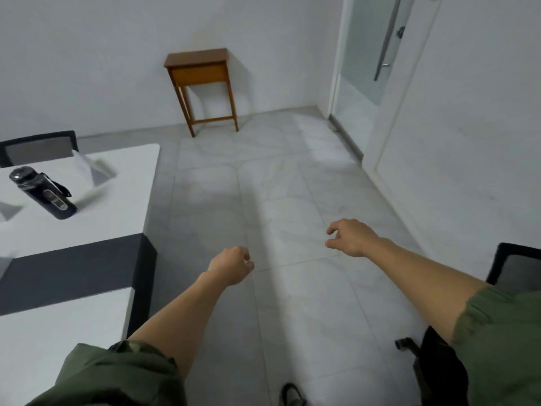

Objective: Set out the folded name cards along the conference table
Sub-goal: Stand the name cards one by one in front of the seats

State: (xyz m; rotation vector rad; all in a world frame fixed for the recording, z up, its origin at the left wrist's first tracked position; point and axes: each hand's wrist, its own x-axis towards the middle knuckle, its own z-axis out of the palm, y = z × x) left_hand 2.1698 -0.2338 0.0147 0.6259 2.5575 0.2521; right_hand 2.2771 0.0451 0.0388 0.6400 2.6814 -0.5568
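Observation:
A white folded name card (87, 168) stands on the white conference table (123, 206) at the left, near its far end. Another card (8, 210) is cut off by the left edge of the view. My left hand (232, 265) hangs over the floor to the right of the table, fingers loosely curled, holding nothing. My right hand (351, 237) is further right, also over the floor, with fingers loosely curled and nothing in it. Both hands are well away from the cards.
A dark water bottle (44, 193) stands on the table beside the card. A black chair (38, 148) sits behind the table's far end, another chair (515, 268) at the right. A small wooden side table (202, 80) stands against the far wall. A glass door (371, 54) is at the right.

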